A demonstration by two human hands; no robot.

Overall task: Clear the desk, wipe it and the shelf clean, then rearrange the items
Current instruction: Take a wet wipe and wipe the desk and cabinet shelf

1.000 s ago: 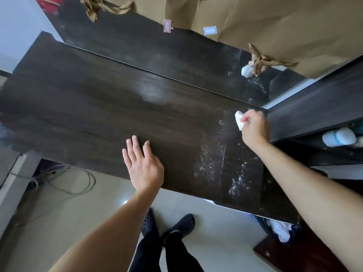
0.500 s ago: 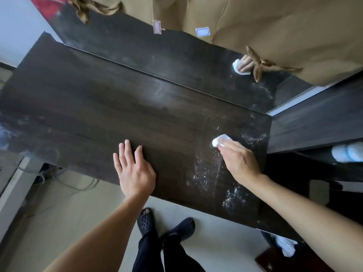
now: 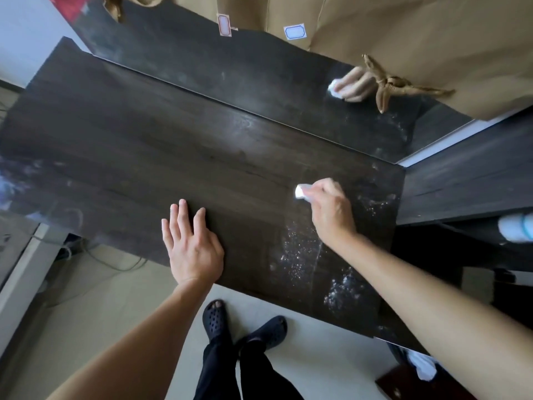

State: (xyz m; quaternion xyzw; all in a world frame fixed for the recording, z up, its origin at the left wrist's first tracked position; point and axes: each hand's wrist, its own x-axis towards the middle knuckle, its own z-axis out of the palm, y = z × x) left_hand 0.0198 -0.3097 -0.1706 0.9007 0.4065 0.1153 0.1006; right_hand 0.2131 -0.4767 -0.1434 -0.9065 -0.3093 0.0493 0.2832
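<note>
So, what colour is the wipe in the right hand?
The wipe is white, seen best in the head view.

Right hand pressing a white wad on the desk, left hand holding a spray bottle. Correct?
Not quite. The head view shows the left hand holding nothing: it lies flat on the desk, fingers straight. The rest stands: the right hand holds a white wad against the desk.

Single head-worn view, looking steeply down from close above onto the dark tabletop (image 3: 178, 157), floor (image 3: 95, 307) and feet below.
</note>
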